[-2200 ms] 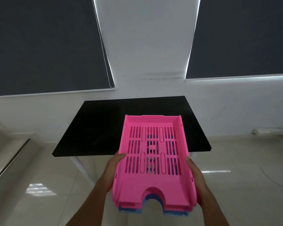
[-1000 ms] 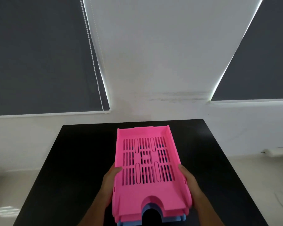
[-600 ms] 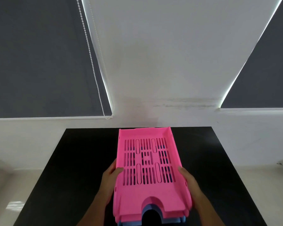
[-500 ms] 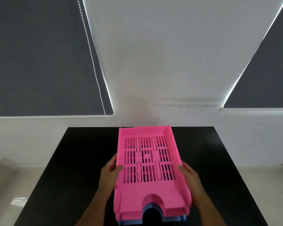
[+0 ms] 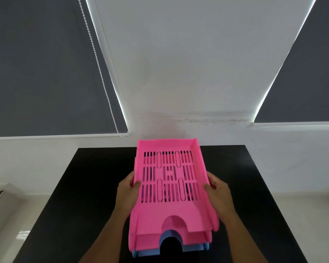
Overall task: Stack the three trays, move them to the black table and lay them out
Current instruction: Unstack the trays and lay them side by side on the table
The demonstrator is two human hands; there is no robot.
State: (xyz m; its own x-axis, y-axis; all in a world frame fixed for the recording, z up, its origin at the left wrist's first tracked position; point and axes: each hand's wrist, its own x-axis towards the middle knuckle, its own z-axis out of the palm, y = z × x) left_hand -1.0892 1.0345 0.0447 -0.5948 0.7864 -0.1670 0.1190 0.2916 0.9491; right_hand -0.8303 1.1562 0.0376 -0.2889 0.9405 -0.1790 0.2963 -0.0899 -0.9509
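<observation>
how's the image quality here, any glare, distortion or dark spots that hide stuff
Head view: wide-angle distortion splays the dark blinds and their bright light-leaking edges outward. The black table is so dark that its surface detail is lost. The top pink tray reads sharp and evenly lit. Left hand and right hand look dim and shadowed. Faint glare shows on the floor.

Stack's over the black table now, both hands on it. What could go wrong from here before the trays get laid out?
1. The left hand and right hand grip only the top pink tray by its sides; the second pink tray and blue tray below may slip or stick when separated.
2. The stack's far end is near the back edge of the black table, so a tray may bump the wall.
</observation>
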